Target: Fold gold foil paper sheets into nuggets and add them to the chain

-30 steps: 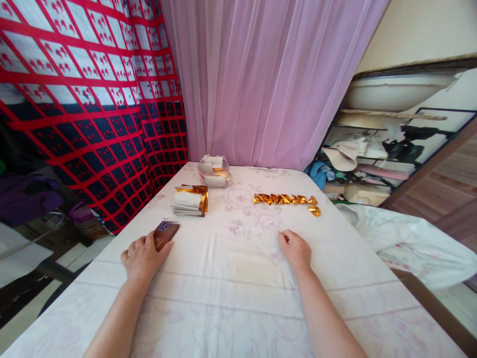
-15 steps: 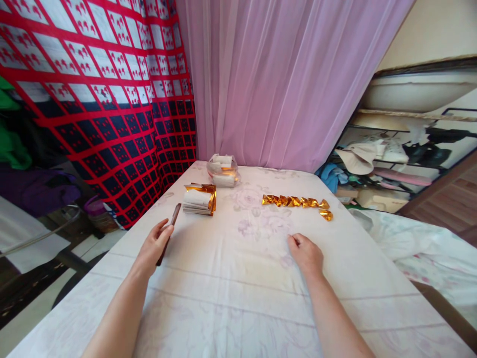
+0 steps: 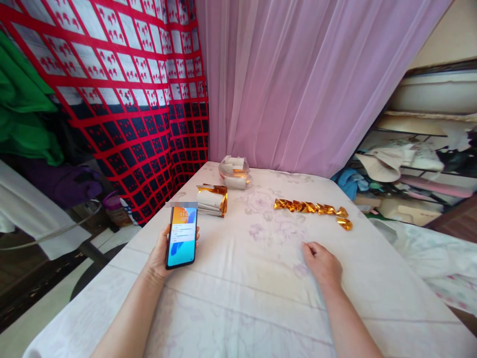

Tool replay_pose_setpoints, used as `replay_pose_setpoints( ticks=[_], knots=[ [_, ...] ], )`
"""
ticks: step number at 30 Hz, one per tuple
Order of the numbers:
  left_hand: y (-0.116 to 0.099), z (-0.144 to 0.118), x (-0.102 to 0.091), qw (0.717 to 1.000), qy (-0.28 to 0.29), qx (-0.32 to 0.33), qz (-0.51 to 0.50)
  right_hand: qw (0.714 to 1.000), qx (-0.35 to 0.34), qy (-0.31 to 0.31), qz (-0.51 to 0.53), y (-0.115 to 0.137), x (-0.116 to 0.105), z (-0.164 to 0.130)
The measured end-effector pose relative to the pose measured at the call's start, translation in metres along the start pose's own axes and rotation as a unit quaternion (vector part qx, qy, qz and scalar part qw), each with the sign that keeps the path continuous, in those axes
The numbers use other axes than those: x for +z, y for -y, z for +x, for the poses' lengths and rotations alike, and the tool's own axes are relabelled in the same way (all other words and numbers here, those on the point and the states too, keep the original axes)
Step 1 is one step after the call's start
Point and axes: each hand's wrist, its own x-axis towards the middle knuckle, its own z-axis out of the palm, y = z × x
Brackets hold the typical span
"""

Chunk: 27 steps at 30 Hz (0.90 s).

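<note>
Table [image 3: 238,298]: left hand [image 3: 161,253] holds phone [image 3: 182,236].

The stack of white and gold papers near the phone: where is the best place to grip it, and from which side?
Probably the stack of papers is best pinched at its near white edge, coming from the person's side. It lies flat on the table, and the gold foil wraps its right end. The left hand holds the phone; the right hand holds nothing.

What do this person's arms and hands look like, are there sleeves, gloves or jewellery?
Both forearms are bare as far as the picture shows, with no sleeves in view. The left hand and the right hand wear no gloves. No ring, watch or bracelet shows on either wrist or on the fingers, and no markings are visible.
</note>
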Motion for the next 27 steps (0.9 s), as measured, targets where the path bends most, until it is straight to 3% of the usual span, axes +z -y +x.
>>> replay_pose_setpoints(
  ticks=[9,15,18,24,27],
  knots=[
    [-0.012,0.001,0.0,0.982,-0.115,0.087,0.123,1.0,0.0,0.004,0.01,-0.002,0.002,0.002],
    [-0.019,-0.008,-0.001,0.999,-0.008,0.039,0.018,1.0,0.006,0.014,0.001,-0.003,0.003,0.003],
    [-0.016,-0.009,-0.004,0.999,0.031,0.028,0.019,1.0,-0.003,0.006,0.001,-0.004,0.003,0.002],
    [-0.015,-0.009,-0.005,0.999,0.046,0.02,0.021,1.0,0.004,0.005,-0.009,-0.003,0.003,0.002],
    [-0.016,-0.008,-0.004,0.998,0.026,0.046,0.045,1.0,0.011,0.018,-0.016,-0.003,0.002,0.003]
  ],
)
